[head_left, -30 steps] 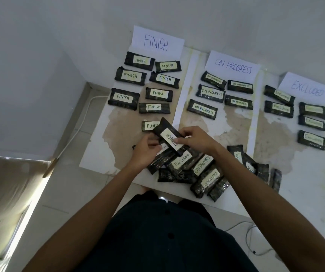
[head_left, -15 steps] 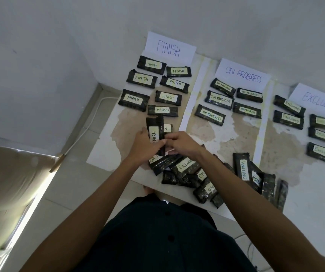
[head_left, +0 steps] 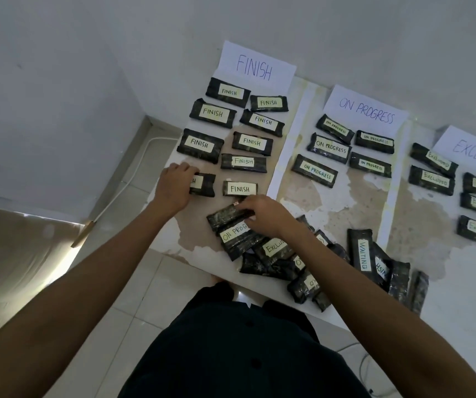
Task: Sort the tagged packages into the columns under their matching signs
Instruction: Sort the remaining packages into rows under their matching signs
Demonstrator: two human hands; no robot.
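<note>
My left hand (head_left: 173, 186) presses a dark FINISH package (head_left: 203, 184) flat on the table at the lower left of the FINISH column, under the FINISH sign (head_left: 255, 66); its tag is mostly hidden by my fingers. My right hand (head_left: 261, 214) grips the end of an untagged-side dark package (head_left: 225, 216) on top of the unsorted pile, just above an ON PROGRESS package (head_left: 238, 234). Several FINISH packages fill the column, the nearest one (head_left: 240, 188) lying just above my right hand. The ON PROGRESS sign (head_left: 366, 110) and EXCLUDED sign (head_left: 475, 152) head their own columns.
The unsorted pile holds an EXCLUDED package (head_left: 275, 248), a WAITING package (head_left: 362, 254) and several more by the table's near edge (head_left: 173, 251). White paper strips (head_left: 284, 156) divide the columns. A wall stands behind the signs; a cable runs down at the left.
My left hand carried the FINISH package from above the pile to the left and laid it flat in the FINISH column. My right hand let it go and dropped onto a pile package.
</note>
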